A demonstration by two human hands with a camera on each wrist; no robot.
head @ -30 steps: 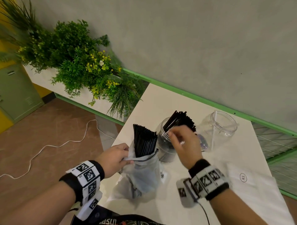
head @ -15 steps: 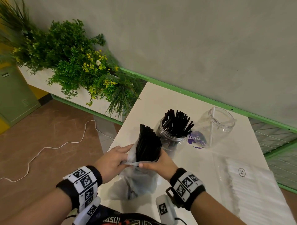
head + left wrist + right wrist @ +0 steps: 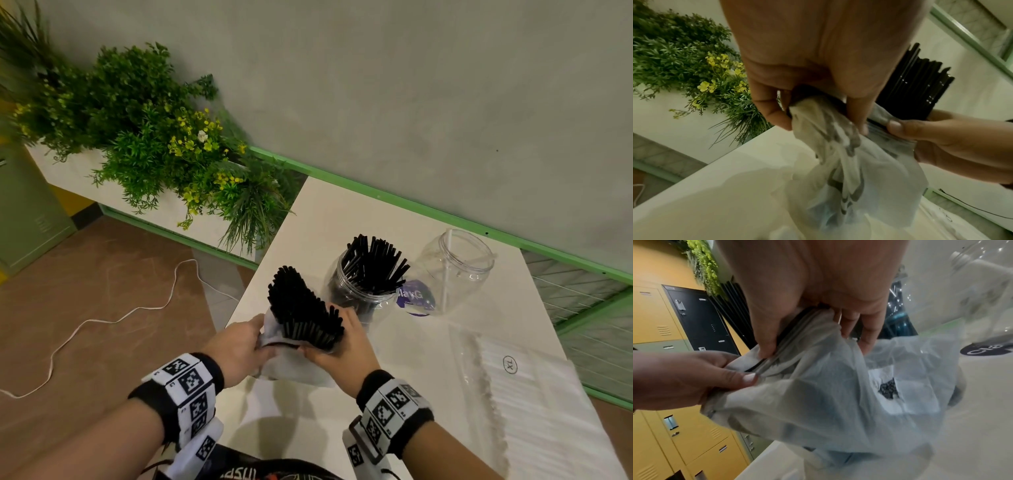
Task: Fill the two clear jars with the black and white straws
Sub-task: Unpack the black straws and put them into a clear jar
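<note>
**Drawing the black straws out of their bag**

The step in hand looks like freeing the remaining bundle of black straws [image 3: 303, 310] from the thin plastic bag [image 3: 291, 363] so it can join the ones already standing in the nearer clear jar [image 3: 356, 291]. To do it well, the right hand [image 3: 342, 346] should keep the bundle tight near its lower part so no straw slips back, while the left hand [image 3: 236, 346] pulls the bag mouth down and away. Then the bundle should be carried upright and lowered into the jar without knocking the rim.

The right fingers [image 3: 869, 331] are curled round the bundle through the bag film, thumb on one side and fingers on the other, and the straws fan up out of that grip. The left fingers [image 3: 774, 112] pinch a gathered fold of the bag just beside the bundle; the rest of the bag hangs slack toward the tabletop [image 3: 342, 212].

The second clear jar [image 3: 455, 270] stands just beyond, holding what seems to be a single white straw. A flat pack of white straws [image 3: 534, 404] lies unopened to the right, well apart from both hands.
</note>
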